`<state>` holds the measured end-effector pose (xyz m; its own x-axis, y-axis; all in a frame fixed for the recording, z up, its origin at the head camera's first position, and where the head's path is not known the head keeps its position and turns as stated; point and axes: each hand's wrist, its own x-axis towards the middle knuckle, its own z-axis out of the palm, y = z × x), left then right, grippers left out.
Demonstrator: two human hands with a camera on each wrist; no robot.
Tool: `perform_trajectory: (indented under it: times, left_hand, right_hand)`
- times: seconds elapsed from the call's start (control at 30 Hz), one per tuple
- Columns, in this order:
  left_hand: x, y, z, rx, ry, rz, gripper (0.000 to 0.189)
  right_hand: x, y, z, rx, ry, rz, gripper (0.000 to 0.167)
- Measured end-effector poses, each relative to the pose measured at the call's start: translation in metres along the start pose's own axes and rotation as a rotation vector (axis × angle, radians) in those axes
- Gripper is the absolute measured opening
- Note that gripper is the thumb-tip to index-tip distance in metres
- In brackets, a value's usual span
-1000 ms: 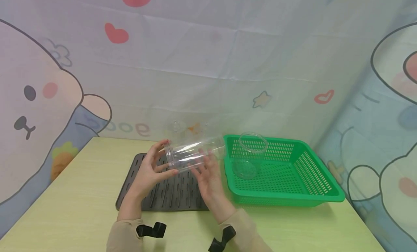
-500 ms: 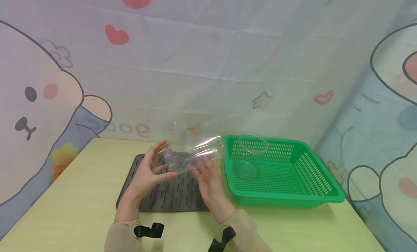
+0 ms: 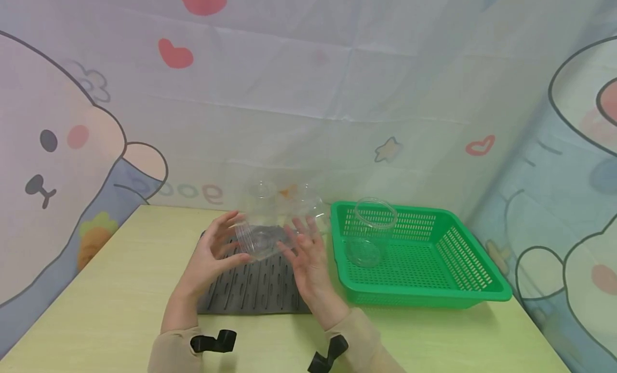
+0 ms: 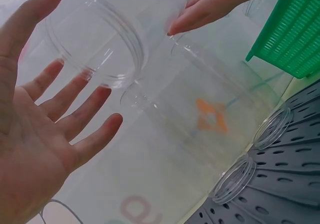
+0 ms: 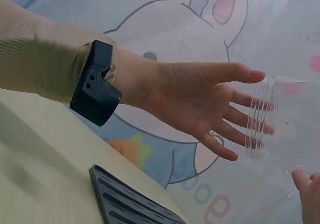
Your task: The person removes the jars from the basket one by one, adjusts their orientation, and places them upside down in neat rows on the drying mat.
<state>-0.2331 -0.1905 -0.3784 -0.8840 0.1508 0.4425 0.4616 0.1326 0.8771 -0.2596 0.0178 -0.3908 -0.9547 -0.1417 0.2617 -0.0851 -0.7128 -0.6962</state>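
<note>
A clear plastic jar [image 3: 267,241] lies tilted in the air between both hands, its threaded mouth to the left. My left hand [image 3: 207,258] spans that mouth, thumb on the near side and fingers on the far side; the right wrist view shows fingertips through the clear threads [image 5: 259,119]. Farther along the body, my right hand [image 3: 310,263] holds the jar, with some fingers seen through the plastic. Behind it, two more clear jars stand on the dark grey slotted mat [image 3: 255,298]; their round bases [image 4: 235,179] show in the left wrist view.
A green plastic basket [image 3: 429,295] sits on the right of the pale table [image 3: 120,298], with another clear jar [image 3: 371,244] upright in its left part. A printed cloth [image 3: 289,94] hangs behind the table.
My left hand has shifted left and slightly down, and the held jar has moved left with it. The right hand stays nearly in place. The shine on the jar has changed.
</note>
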Motion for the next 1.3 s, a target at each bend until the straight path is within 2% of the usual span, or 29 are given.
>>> perform_trajectory:
  times: [0.23, 0.43, 0.53, 0.67, 0.8, 0.97, 1.13, 1.3]
  left_hand:
    - [-0.007, -0.004, -0.014, -0.050, 0.062, 0.040, 0.070]
    - [-0.013, -0.010, -0.026, -0.093, 0.132, 0.055, 0.063]
    - [-0.016, -0.014, -0.030, -0.093, 0.173, 0.053, 0.061]
    - [-0.020, -0.021, -0.035, -0.114, 0.235, 0.030, 0.058]
    - [-0.022, -0.028, -0.039, -0.120, 0.300, -0.025, 0.055]
    - [-0.025, -0.037, -0.042, -0.058, 0.365, -0.150, 0.056]
    - [-0.026, -0.045, -0.045, 0.023, 0.409, -0.263, 0.061]
    - [-0.028, -0.051, -0.049, 0.027, 0.438, -0.348, 0.065]
  right_hand:
    - [0.001, -0.001, 0.005, -0.039, -0.020, -0.018, 0.081]
    - [0.002, -0.002, 0.009, -0.074, -0.055, -0.058, 0.085]
    - [0.004, -0.001, 0.012, -0.090, -0.072, -0.088, 0.090]
    - [0.007, 0.000, 0.016, -0.111, -0.085, -0.133, 0.087]
    - [0.009, 0.001, 0.020, -0.150, -0.127, -0.171, 0.086]
    - [0.012, 0.000, 0.026, -0.215, -0.172, -0.222, 0.095]
    - [0.012, 0.001, 0.033, -0.283, -0.166, -0.229, 0.110]
    - [0.014, 0.004, 0.038, -0.364, -0.191, -0.236, 0.115]
